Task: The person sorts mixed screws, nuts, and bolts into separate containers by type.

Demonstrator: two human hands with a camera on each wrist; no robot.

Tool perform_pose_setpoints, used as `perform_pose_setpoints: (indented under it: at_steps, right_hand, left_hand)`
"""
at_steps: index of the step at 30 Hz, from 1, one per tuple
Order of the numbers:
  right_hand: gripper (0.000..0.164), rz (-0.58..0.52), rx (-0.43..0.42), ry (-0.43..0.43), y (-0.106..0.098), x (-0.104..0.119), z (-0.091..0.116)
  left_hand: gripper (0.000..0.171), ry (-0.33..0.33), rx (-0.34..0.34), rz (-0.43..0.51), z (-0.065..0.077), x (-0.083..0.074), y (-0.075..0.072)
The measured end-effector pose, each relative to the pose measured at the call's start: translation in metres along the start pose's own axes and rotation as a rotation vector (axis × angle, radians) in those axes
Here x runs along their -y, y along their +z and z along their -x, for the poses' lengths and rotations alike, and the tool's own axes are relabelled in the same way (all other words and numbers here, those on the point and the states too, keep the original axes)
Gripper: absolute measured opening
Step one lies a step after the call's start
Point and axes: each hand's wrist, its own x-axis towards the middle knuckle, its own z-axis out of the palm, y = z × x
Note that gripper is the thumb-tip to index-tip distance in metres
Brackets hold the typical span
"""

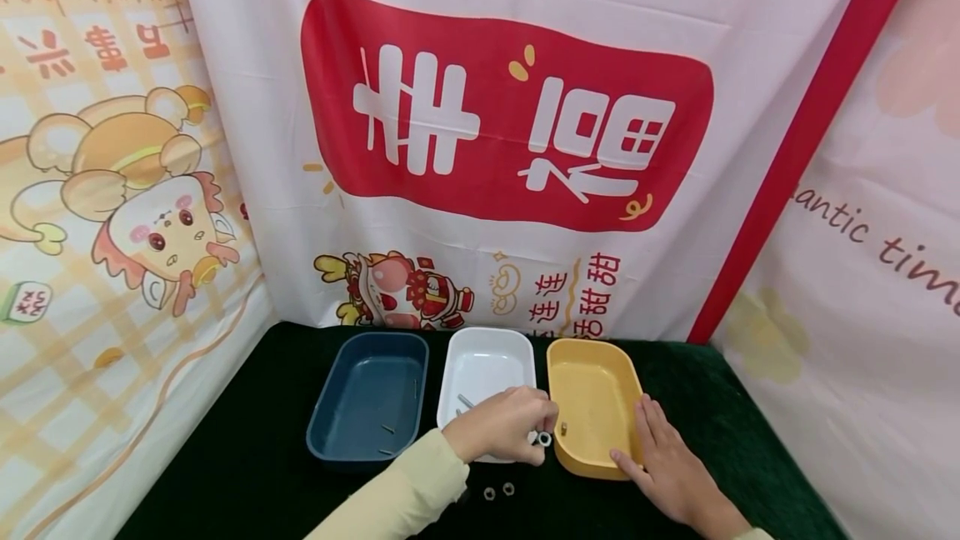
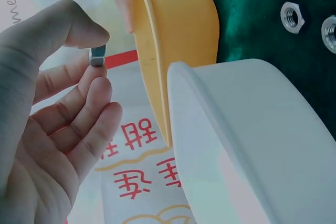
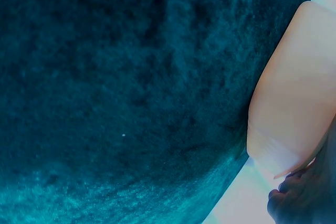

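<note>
Between thumb and index finger, my left hand pinches a silver hex nut. In the head view two nut-like pieces show by those fingertips, near the white tray and left of the yellow tray. The other left fingers are loosely bent. My right hand rests against the yellow tray's right side with fairly straight fingers, thumb at its near rim. Inside that tray lies one small nut. Two more nuts, a left nut and a right nut, lie on the dark green cloth before the trays.
A blue tray stands at the left with several thin screws in it. A thin metal bolt shows in the white tray, partly behind my left forearm. Printed fabric hangs behind the trays and at both sides.
</note>
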Motion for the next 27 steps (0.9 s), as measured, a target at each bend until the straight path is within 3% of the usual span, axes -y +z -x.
perform_pose_setpoints:
  at_steps: [12,19,23,27]
  right_hand:
    - [0.107,-0.001,-0.011,0.002,0.001,0.0,0.0]
    - [0.108,0.009,-0.007,0.005,0.002,0.0,-0.002]
    - [0.108,0.005,-0.005,0.0,0.002,0.001,-0.003]
    - [0.108,0.01,-0.003,0.003,0.001,0.001,-0.003]
  left_hand:
    - [0.022,0.014,-0.115,-0.045,-0.031,0.007,0.008]
    - [0.026,-0.054,-0.18,-0.067,-0.053,0.003,0.024]
    - [0.041,-0.132,-0.181,-0.094,-0.054,-0.003,0.029]
    - [0.043,-0.158,-0.164,-0.15,-0.047,-0.004,0.03]
